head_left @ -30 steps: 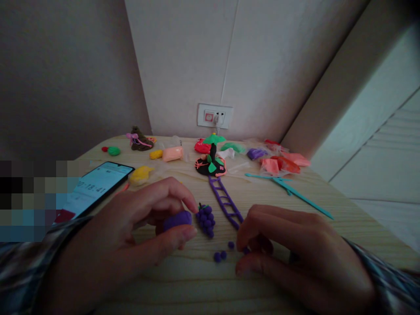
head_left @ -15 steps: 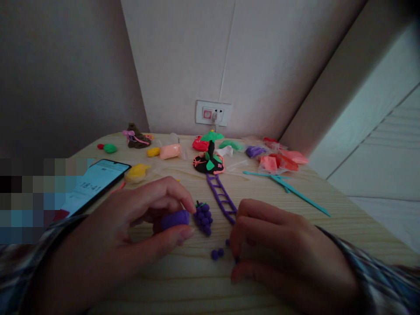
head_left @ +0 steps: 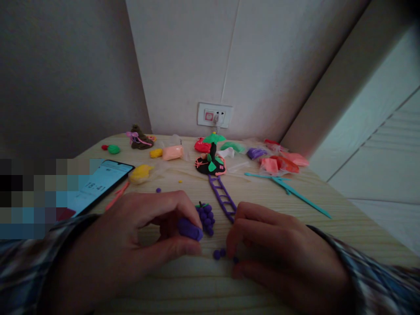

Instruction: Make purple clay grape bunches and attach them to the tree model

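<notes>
My left hand is closed, with a lump of purple clay pinched between thumb and fingers. Just past its fingertips lies a small bunch of grapes in purple clay, with a dark stem and some green on top; the fingers hide its left edge. My right hand is curled low over the table, and a tiny purple clay ball shows between thumb and fingertips. Two more balls rest on the wood to the left of those fingertips. The fingers cover the near end of a purple clay ladder.
The ladder leads to a black clay base with a green-topped tree. Bags of coloured clay lie along the back. Turquoise sticks are at right. A phone, a yellow lump and a brown clay figure are at left.
My left hand has shifted right with the purple lump and turned it, coming in front of the grapes' edge. My right hand has moved slightly left. The view has shifted a little.
</notes>
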The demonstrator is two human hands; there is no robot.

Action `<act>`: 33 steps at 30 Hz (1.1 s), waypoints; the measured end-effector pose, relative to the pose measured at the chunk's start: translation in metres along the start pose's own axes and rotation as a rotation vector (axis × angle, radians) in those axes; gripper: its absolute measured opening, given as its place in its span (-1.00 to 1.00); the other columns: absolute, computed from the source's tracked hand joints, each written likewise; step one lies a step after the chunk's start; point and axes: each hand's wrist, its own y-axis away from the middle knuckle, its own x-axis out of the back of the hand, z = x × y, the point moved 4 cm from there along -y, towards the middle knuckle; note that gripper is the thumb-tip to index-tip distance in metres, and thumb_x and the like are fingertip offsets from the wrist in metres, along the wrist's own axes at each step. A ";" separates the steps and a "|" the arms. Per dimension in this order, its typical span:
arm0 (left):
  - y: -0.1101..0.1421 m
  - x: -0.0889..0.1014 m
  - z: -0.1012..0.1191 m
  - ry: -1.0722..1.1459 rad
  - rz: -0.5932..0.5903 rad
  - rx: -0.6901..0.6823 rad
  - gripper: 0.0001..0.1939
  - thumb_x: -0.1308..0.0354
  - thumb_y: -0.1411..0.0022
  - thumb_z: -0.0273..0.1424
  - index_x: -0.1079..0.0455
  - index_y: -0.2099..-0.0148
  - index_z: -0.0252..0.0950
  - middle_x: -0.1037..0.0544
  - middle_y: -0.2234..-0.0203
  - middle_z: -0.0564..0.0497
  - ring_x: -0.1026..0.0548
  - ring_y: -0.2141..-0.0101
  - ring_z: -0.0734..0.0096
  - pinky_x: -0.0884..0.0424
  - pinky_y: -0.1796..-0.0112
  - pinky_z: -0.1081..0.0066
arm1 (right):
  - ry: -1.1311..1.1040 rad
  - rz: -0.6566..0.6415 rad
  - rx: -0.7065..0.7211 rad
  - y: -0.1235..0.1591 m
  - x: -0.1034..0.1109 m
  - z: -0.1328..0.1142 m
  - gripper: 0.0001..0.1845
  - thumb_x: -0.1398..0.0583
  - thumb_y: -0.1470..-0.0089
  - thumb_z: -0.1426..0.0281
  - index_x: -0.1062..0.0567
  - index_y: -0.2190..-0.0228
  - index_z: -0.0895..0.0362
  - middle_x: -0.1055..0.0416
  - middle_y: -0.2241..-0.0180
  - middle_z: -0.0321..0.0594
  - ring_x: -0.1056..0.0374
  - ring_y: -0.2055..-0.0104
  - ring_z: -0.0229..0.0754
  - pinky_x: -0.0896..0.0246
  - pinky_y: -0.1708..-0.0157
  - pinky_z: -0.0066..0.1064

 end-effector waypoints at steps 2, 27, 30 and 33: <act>0.000 0.000 0.002 -0.011 -0.014 -0.031 -0.83 -0.28 -0.28 -0.41 -0.58 0.37 -0.06 -0.61 0.56 0.32 -0.50 0.58 0.61 -0.33 0.48 0.70 | -0.012 0.055 0.043 0.000 0.003 -0.001 -0.84 -0.30 -0.10 0.57 -0.52 0.36 0.06 -0.43 0.36 -0.39 -0.37 0.37 -0.36 -0.20 0.42 -0.57; 0.010 -0.022 0.010 0.039 -0.206 -0.075 -0.78 -0.27 -0.42 -0.26 -0.45 0.32 -0.15 -0.49 0.49 0.32 -0.42 0.49 0.64 -0.24 0.45 0.63 | 0.400 0.296 0.464 -0.002 -0.011 -0.040 -0.47 -0.04 -0.43 0.55 -0.46 0.60 0.18 -0.24 0.60 -0.36 -0.08 0.52 -0.28 -0.07 0.43 -0.27; 0.012 -0.021 0.010 0.022 -0.200 -0.077 -0.85 -0.28 -0.41 -0.30 -0.47 0.28 -0.12 -0.49 0.47 0.32 -0.43 0.47 0.62 -0.27 0.42 0.61 | 0.393 0.292 0.472 -0.001 -0.009 -0.040 -0.48 -0.03 -0.42 0.57 -0.50 0.57 0.21 -0.30 0.58 -0.32 -0.14 0.51 -0.28 -0.09 0.44 -0.26; 0.015 -0.021 0.010 0.006 -0.179 -0.083 -0.91 -0.26 -0.41 -0.35 -0.48 0.23 -0.09 -0.50 0.44 0.32 -0.44 0.44 0.61 -0.29 0.37 0.61 | 0.389 0.317 0.450 0.001 -0.006 -0.040 -0.48 -0.05 -0.42 0.55 -0.53 0.58 0.21 -0.31 0.59 -0.32 -0.15 0.51 -0.28 -0.09 0.45 -0.26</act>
